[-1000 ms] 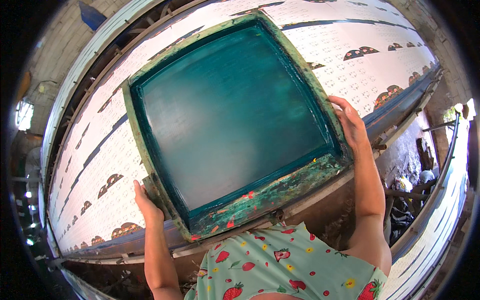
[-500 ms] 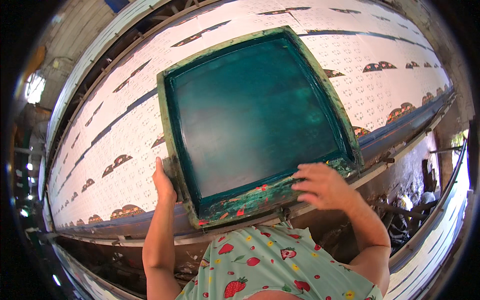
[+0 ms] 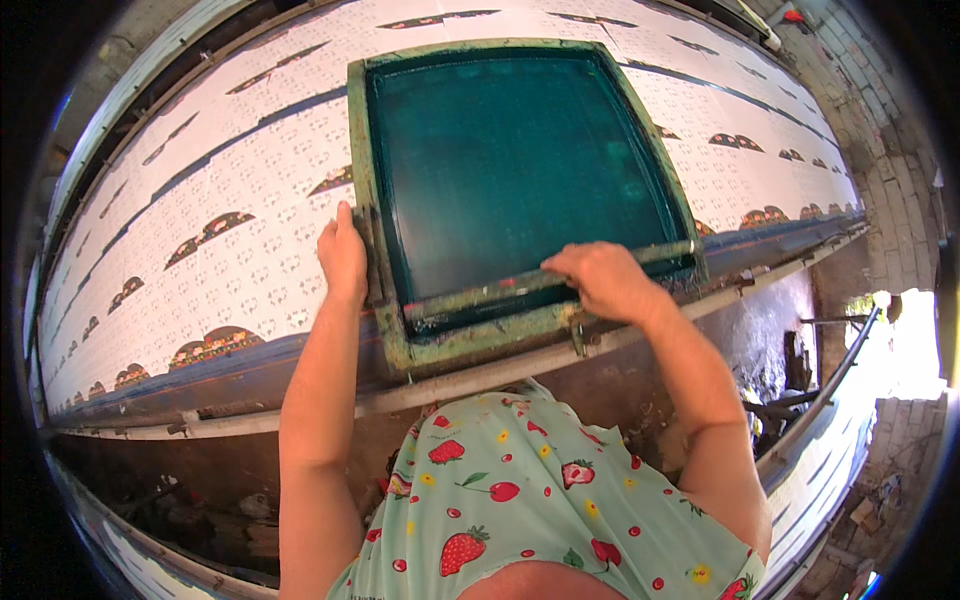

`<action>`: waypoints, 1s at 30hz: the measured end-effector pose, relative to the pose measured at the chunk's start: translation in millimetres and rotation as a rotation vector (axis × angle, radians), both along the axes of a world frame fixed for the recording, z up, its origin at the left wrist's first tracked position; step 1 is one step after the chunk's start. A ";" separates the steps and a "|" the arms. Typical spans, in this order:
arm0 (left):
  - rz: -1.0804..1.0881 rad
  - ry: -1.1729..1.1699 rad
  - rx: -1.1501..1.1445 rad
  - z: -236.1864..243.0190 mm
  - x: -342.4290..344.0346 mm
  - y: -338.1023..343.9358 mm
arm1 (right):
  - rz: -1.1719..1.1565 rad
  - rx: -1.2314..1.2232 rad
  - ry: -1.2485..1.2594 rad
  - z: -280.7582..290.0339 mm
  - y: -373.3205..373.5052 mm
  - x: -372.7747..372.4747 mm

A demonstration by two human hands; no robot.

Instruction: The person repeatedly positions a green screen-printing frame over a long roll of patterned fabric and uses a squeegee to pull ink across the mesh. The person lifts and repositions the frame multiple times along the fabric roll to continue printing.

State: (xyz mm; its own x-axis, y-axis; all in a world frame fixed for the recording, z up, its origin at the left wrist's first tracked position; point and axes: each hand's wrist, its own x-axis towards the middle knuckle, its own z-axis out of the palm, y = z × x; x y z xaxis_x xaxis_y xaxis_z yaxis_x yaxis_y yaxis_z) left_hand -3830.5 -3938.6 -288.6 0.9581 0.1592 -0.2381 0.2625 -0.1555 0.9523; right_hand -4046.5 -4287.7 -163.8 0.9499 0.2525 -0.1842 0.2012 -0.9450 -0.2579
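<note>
A screen-printing frame (image 3: 362, 130) with a stained green wooden rim lies on the long printing table. Its dark teal mesh (image 3: 500, 160) looks wet and glossy. My left hand (image 3: 343, 255) holds the frame's left side, thumb pointing up along the outer edge; its fingers are partly hidden by the rim. A long paint-stained squeegee (image 3: 470, 294) stretches across the near end of the mesh, inside the rim. My right hand (image 3: 600, 280) is closed over the squeegee's top bar, right of its middle.
White fabric (image 3: 270, 170) printed with small motifs and dark floral arches covers the table. A rail (image 3: 240, 412) with small metal stops runs along the near edge, beside my body. To the right stands a brick wall (image 3: 895, 190), and another fabric-covered table (image 3: 850, 480) lies behind me.
My right hand has come down from above the squeegee and closed on it. The squeegee is now tilted up from the frame's near end. My left hand stays at the frame's left side.
</note>
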 end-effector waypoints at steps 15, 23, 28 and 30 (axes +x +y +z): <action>-0.016 -0.088 0.224 6.7 -5.7 -10.3 | -0.019 0.013 -0.289 -32.1 17.3 -57.6; -0.013 -0.140 0.172 10.5 -7.8 -9.7 | 0.094 -0.008 -0.520 -55.7 -4.2 19.6; 0.007 -0.132 0.218 13.2 -11.3 -11.8 | 0.104 -0.022 -0.572 -66.0 -24.2 111.3; 0.021 -0.118 0.228 20.7 -14.8 -15.3 | 0.095 -0.030 -0.595 -71.4 -37.1 152.7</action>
State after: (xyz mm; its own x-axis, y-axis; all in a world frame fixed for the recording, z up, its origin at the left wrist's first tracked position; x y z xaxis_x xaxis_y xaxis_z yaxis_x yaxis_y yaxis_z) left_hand -3845.3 -3953.8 -267.9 0.9731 0.2157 -0.0806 0.1570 -0.3656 0.9174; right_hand -3893.8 -4324.8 -235.2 0.8656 0.3438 0.3641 0.3864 -0.9210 -0.0489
